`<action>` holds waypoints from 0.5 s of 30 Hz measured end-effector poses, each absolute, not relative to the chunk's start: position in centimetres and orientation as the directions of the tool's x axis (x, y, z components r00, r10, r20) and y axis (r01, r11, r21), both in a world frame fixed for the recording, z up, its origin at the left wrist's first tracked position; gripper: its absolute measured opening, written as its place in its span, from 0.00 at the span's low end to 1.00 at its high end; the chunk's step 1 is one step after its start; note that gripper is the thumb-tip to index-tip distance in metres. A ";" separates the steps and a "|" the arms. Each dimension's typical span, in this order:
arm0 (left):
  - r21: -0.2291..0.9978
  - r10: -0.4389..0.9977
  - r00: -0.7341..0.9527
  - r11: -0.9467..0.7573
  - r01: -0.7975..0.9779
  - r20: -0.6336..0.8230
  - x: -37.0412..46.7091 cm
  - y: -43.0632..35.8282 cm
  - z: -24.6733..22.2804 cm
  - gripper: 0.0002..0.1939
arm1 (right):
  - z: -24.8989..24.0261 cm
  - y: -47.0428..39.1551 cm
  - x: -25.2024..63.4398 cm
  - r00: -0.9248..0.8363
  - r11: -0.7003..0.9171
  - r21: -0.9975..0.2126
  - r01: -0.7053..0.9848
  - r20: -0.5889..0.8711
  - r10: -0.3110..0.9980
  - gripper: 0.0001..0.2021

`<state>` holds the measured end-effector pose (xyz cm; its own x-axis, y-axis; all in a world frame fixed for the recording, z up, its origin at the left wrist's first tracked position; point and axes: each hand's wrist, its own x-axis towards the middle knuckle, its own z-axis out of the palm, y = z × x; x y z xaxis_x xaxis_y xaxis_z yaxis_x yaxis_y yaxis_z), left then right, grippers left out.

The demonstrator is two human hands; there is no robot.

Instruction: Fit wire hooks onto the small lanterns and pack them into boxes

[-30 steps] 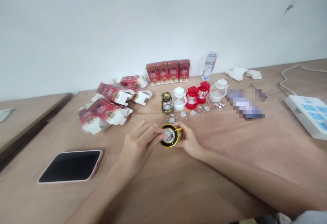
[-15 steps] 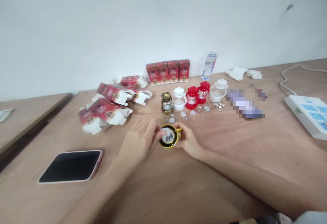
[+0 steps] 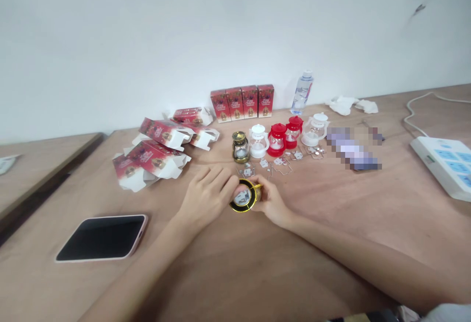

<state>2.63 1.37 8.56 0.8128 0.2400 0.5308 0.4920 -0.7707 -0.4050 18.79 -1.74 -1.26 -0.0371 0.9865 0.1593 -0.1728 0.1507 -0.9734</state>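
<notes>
A small black-and-gold lantern point(image 3: 252, 196) is tipped so that its round base faces me. My right hand point(image 3: 273, 203) is closed around its far side, by the yellow handle. My left hand point(image 3: 209, 192) has its fingers curled at the left rim, with the thumb on the whitish round insert point(image 3: 242, 197) in the base. Beyond my hands stand a bronze lantern point(image 3: 241, 148), a white lantern point(image 3: 258, 141), two red lanterns point(image 3: 276, 140) and another white lantern point(image 3: 315, 131). In front of them lie bent wires and small white pieces point(image 3: 264, 163).
Flattened red boxes point(image 3: 158, 158) are heaped at left; upright red boxes point(image 3: 243, 102) line the wall beside a water bottle point(image 3: 302, 94). A phone point(image 3: 105, 237) lies at near left. A white power strip point(image 3: 447, 165) and crumpled tissue point(image 3: 342, 105) are at right.
My left hand has rolled inward over the lantern's base, its thumb now pressed onto the insert, hiding part of it. My right hand holds the lantern in the same place.
</notes>
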 end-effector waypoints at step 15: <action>-0.482 0.110 0.858 -0.788 0.384 0.502 2.8 1.7 8.8 0.13 | -1.4 -1.8 18.8 -0.039 0.122 -0.975 -0.188 0.131 0.991 0.21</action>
